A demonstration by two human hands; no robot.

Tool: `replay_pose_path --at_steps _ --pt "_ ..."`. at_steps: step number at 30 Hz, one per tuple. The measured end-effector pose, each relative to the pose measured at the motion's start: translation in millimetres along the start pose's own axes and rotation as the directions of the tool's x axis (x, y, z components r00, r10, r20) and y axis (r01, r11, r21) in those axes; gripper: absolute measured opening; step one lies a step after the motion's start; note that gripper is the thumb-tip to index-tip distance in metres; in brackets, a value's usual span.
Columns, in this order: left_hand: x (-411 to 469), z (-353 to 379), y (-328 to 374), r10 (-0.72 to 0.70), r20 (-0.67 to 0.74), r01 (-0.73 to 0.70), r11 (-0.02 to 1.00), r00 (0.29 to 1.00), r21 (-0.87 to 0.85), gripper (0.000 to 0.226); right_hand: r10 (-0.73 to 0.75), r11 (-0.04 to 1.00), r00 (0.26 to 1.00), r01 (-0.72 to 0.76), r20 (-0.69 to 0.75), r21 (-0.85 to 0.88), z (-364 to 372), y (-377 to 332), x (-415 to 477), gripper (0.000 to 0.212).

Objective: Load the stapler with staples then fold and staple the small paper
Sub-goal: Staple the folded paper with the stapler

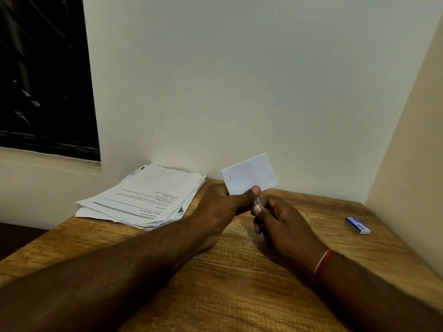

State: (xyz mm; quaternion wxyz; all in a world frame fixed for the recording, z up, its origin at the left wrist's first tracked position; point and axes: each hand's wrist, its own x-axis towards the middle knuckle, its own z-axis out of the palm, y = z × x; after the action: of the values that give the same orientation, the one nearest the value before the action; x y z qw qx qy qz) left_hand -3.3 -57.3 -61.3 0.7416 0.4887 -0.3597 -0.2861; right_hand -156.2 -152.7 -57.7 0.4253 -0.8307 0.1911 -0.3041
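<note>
White folded paper (249, 173) held up over wood table (239, 295), both hands closed.
Head view: left hand (223, 204) pinches paper's lower edge, thumb on front; a staple shows near its left edge. Right hand (280, 224) curled around a small shiny thing, probably the stapler (256, 202), mostly hidden by fingers. Blue staple box (358, 225) lies far right, contents unseen. Printed sheet stack (143, 197) back left.

Wooden table (215, 295) in a wall corner, stack of printed papers (143, 197) far left, small blue box (358, 225) right
</note>
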Motion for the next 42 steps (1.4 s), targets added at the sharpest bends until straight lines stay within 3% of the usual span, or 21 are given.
replay_pose_path --at_steps 3,10,17,19,22,25,30,33,35,38,40,42 --pt "1 0 2 -0.018 0.018 0.018 1.0 1.0 -0.019 0.035 0.092 0.983 0.995 -0.095 0.03 0.157 -4 1 1 0.036" --pt "6 -7 7 -0.012 -0.08 0.013 1.0 0.997 0.013 0.027 0.179 0.913 0.965 -0.236 0.193 0.332 -9 4 2 0.035" --pt "11 -16 7 -0.038 -0.124 0.031 0.998 0.992 -0.062 0.024 0.17 0.985 0.98 -0.165 -0.105 0.058 -20 16 12 0.026" --pt "11 -17 7 -0.04 -0.111 0.035 0.998 0.993 -0.051 0.026 0.165 0.977 0.977 -0.181 -0.132 -0.116 -27 22 17 0.023" --pt "10 -16 8 -0.051 -0.097 0.047 0.998 0.994 -0.045 0.026 0.16 0.879 0.983 -0.185 -0.094 -0.439 -37 27 20 0.02" --pt "9 -16 9 -0.062 -0.092 0.059 0.998 0.994 -0.036 0.027 0.154 0.786 0.986 -0.164 -0.068 -0.596 -41 32 24 0.022" --pt "6 -14 9 -0.074 -0.082 0.075 0.997 0.994 0.011 0.025 0.143 0.759 0.988 -0.152 -0.066 -0.633 -40 40 27 0.03" --pt "5 -13 10 -0.099 -0.088 0.102 0.994 0.991 0.031 0.03 -0.034 0.856 0.989 -0.047 -0.147 -0.514 -39 35 25 0.07" --pt "4 -11 12 -0.12 -0.088 0.122 0.992 0.989 0.026 0.037 -0.189 0.873 0.968 0.09 -0.163 -0.479 -41 32 26 0.08" --pt "2 -9 13 -0.145 -0.062 0.145 0.989 0.988 -0.001 0.045 -0.314 0.879 0.938 0.23 -0.144 -0.418 -35 32 25 0.051" --pt "1 -7 15 -0.145 -0.016 0.145 0.989 0.989 0.01 0.036 -0.288 0.926 0.937 0.22 -0.198 -0.306 -32 31 25 0.021" --pt "-2 -5 18 -0.135 -0.003 0.135 0.99 0.991 0.051 0.039 -0.205 0.971 0.95 0.169 -0.234 -0.167 -32 27 23 0.01"
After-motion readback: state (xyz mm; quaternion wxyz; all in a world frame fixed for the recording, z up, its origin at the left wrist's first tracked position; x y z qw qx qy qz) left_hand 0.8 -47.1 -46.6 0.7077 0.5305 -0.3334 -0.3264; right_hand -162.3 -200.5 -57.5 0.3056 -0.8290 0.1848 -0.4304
